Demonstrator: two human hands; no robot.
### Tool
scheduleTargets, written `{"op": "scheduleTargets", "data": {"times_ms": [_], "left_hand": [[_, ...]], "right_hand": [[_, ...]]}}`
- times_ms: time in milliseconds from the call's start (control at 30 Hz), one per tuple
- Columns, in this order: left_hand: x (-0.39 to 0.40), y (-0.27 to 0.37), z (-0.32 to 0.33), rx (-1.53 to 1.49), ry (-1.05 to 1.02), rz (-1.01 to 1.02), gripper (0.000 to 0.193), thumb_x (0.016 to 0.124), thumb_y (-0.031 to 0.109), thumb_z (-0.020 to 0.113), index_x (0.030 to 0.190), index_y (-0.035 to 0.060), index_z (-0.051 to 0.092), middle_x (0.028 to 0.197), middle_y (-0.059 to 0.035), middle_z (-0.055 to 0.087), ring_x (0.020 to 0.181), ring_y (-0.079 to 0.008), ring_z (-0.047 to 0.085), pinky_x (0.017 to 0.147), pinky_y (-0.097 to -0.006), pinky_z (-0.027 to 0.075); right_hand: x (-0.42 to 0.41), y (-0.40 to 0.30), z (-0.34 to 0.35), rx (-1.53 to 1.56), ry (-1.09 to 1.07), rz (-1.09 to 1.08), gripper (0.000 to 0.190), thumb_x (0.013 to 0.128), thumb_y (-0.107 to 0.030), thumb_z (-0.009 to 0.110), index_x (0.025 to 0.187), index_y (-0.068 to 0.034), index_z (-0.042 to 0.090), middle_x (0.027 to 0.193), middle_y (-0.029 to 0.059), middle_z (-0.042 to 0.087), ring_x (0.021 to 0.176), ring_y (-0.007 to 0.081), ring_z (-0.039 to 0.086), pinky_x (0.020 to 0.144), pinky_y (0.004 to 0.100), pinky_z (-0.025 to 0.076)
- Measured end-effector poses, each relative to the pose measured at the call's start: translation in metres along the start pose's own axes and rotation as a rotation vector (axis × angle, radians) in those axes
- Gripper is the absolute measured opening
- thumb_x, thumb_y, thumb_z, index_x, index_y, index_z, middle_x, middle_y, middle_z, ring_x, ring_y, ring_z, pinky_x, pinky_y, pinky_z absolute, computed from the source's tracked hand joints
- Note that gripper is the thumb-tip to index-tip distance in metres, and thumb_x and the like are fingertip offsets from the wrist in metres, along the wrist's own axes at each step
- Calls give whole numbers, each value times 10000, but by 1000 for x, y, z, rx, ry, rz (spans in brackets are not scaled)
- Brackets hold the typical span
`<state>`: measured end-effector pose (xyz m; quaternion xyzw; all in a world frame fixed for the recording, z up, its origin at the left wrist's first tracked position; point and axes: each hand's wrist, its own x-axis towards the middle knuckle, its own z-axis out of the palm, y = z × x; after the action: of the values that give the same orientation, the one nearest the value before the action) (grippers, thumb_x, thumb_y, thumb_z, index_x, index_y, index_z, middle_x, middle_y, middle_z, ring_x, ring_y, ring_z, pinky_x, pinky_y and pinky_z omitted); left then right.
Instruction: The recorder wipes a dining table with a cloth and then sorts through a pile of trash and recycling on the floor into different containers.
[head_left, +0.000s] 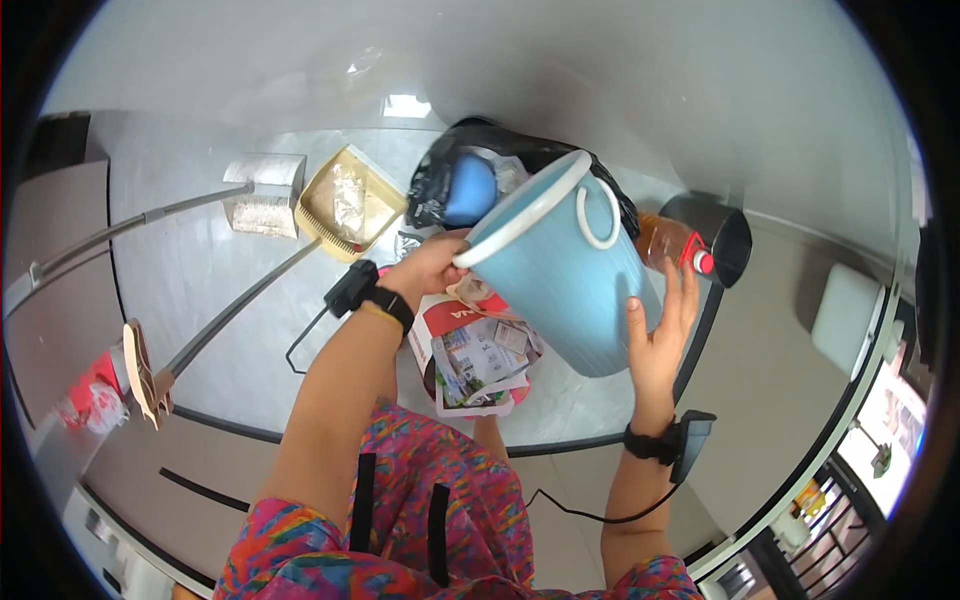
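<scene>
A light blue plastic bucket (559, 274) with a white rim and a ring handle is tilted in front of me. My left hand (435, 264) grips its rim. My right hand (664, 330) has its fingers spread by the lower side of the bucket; whether the palm touches it I cannot tell. Behind the bucket stands a bin lined with a black plastic bag (431, 184), holding a blue round object (471, 186) and clear plastic. Below the bucket, a container full of used packaging (480, 360) rests on the floor near my feet. The inside of the bucket is hidden.
A yellow dustpan (382, 195) with a clear wrapper in it and a whitish comb-edged dustpan (262, 217) lie at the left, their long handles reaching toward me. At the right are a plastic bottle with a red cap (675, 244) and a dark bin (727, 240) against the wall.
</scene>
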<state>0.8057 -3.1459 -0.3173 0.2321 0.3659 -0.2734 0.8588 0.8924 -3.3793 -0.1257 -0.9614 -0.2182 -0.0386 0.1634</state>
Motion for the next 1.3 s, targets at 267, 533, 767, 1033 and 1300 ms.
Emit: {"op": "scheduleTargets", "data": {"times_ms": [267,533,767,1033,1300], "left_hand": [[17,12,-37,-419,-198,-302,63,841,80,496,818,26,519,608,-19,510,411,-44,458,286,-108,315],[2,-3,-12,-530,-204,-404,103,857,119,478,804,49,532,610,-27,537,405,-39,460,282,-106,321],[-8,-48,44,-43,-226,106,564,708,-17,480,1264,38,402,981,-102,574,619,-151,590,485,-221,476],[-24,-179,169,1013,-143,185,742,675,-15,458,1359,147,221,929,-270,565,716,-351,598,635,-421,485],[8,-326,162,1246,-292,582,637,792,73,492,1364,100,212,1047,-208,554,775,-360,582,714,-405,457]], "right_hand": [[41,-55,-7,-270,-386,-69,618,697,-397,661,1219,-114,489,1193,165,490,1075,338,465,957,480,272],[49,-77,-42,-402,-433,-60,617,653,-415,687,1168,-111,535,1182,142,500,1046,330,476,953,497,269],[-45,32,-77,127,-393,178,593,713,-386,645,1200,-79,500,1254,165,434,1111,324,435,967,470,280],[-241,146,-117,1001,-527,1436,618,822,-353,534,1332,-107,287,1198,108,468,919,257,567,676,381,511],[-410,210,-56,789,-197,1624,482,745,-21,447,1213,-108,366,1021,103,523,737,200,595,484,264,509]]}}
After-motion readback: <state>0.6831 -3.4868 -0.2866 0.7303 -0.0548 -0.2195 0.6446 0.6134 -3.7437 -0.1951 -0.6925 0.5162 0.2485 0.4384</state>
